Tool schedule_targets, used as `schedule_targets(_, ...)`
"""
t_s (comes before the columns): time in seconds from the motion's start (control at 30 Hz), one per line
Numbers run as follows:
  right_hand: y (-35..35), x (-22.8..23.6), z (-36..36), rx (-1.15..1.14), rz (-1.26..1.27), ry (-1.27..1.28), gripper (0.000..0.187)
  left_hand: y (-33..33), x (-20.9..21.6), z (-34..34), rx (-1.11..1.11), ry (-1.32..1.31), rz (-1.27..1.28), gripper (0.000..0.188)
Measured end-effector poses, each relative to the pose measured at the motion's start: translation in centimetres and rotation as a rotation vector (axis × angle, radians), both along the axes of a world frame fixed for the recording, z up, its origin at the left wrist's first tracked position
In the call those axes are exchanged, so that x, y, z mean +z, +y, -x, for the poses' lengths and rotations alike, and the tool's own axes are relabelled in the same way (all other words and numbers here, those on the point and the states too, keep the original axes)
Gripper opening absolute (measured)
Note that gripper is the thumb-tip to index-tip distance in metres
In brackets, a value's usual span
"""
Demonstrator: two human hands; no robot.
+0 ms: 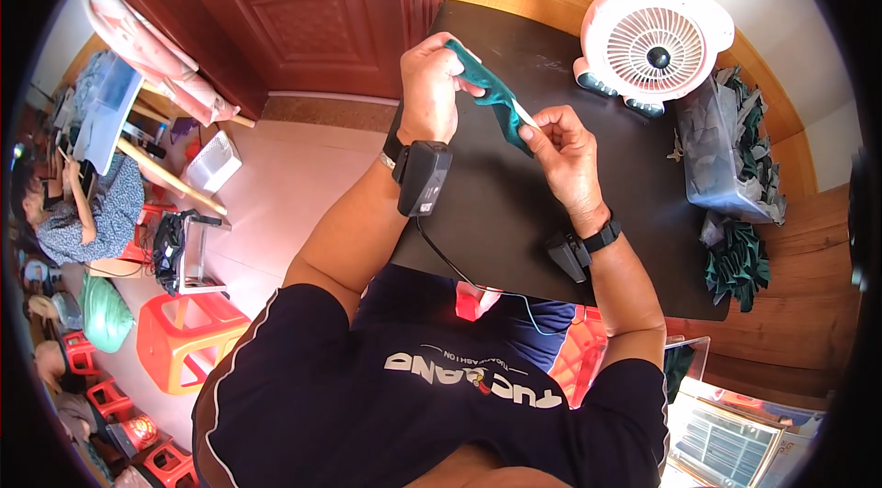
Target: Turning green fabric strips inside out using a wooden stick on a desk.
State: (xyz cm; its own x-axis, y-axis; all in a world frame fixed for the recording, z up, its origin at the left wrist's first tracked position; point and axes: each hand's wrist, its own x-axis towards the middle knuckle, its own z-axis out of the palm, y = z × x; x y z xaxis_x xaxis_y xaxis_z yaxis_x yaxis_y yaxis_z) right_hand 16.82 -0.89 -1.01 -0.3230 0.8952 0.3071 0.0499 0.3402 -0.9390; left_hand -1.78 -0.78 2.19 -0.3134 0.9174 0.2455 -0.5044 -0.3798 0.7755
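A strip of dark green fabric stretches between my two hands above the black table. My left hand is closed on its upper left end, fingers wrapped round it. At the lower right end, my right hand pinches the fabric between thumb and fingers. A narrow white edge or piece shows along the strip near the right fingertips; I cannot tell whether it is a separate piece. Both wrists wear black strapped devices.
On the black table, a pink fan stands at the back right. A see-through bin of green and grey fabric pieces is at the right, with a green fabric bundle nearer. A red stool and a seated person are at left.
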Motion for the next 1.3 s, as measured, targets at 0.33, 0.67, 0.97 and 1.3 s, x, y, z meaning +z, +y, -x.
schedule_targets(0.33, 0.2, 0.8, -0.8, 0.069, 0.144, -0.114, 0.02, 0.3, -0.9, -0.8, 0.019, 0.038, 0.054, 0.012)
schedule_targets(0.67, 0.6, 0.9, -0.8, -0.062, -0.025, -0.248, 0.017, 1.7, -1.8, 0.6, 0.046, 0.011, 0.064, 0.015)
schedule_targets(0.97, 0.1, 0.6, -0.6, 0.045, 0.128, -0.23, 0.023, 0.9, -2.0, -1.0, 0.015, 0.071, 0.082, 0.02)
schedule_targets(1.3, 1.5, 1.0, -1.5, -0.18, -0.04, -0.191, 0.02, 1.7, -1.8, 0.1, -0.206, 0.107, 0.125, 0.015)
